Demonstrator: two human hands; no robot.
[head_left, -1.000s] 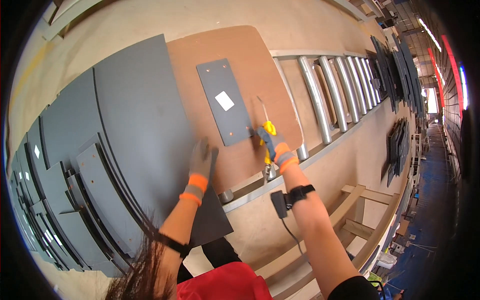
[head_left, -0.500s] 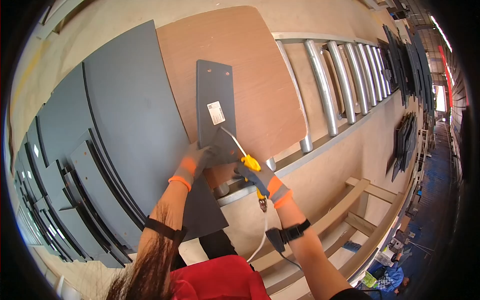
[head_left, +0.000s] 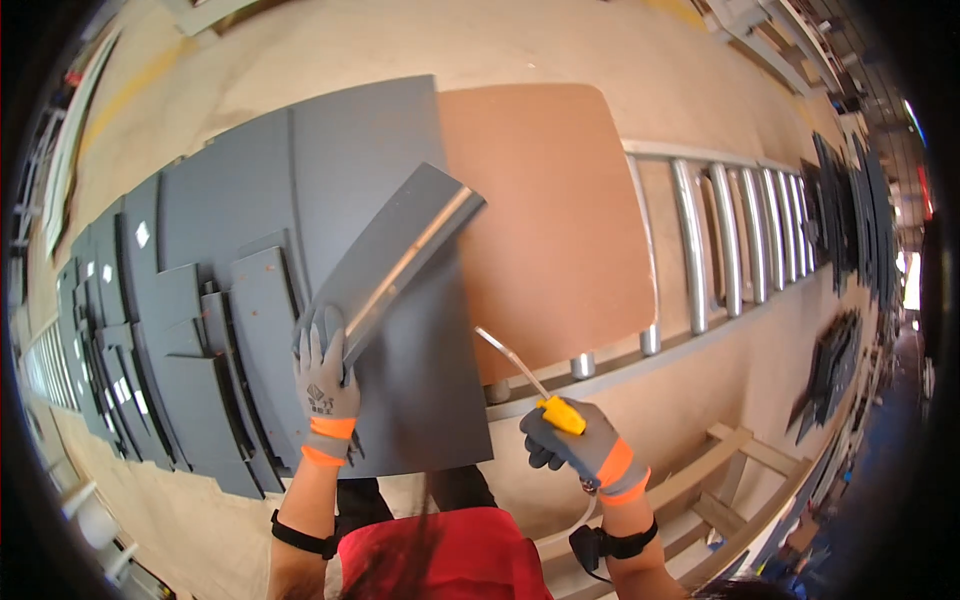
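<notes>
**Fingers [head_left: 331, 335] full on both sides: narrow panel in the left hand [head_left: 326, 365], air gun in the right hand [head_left: 577, 440]**

So the left fingers were closed around the near end of the narrow panel [head_left: 388, 245], thumb on its right side. It was tilted, a tan strip showing along its long edge, and sat above the big dark panel [head_left: 410, 425], left of the brown board [head_left: 550, 220]. Couldn't tell if its lower edge was touching anything. Right fingers were curled round the yellow air gun [head_left: 563, 415], bent nozzle pointing up and left. No idea if the trigger was pressed, the glove hid it.

Progress, as far as I could judge: the narrow panel was off the brown board, so that bit looked done. It was still gripped and not lying flat, so letting go of it was left. Plenty of overlapping panels [head_left: 208, 400] lay further left, and the roller conveyor [head_left: 726, 240] ran off to the right.

Compared with 0.5 seconds earlier, big change: back then the narrow panel was over the brown board, label up, with the nozzle above it and 2 hands close by. Now the hands were well apart and I couldn't see the label.
</notes>
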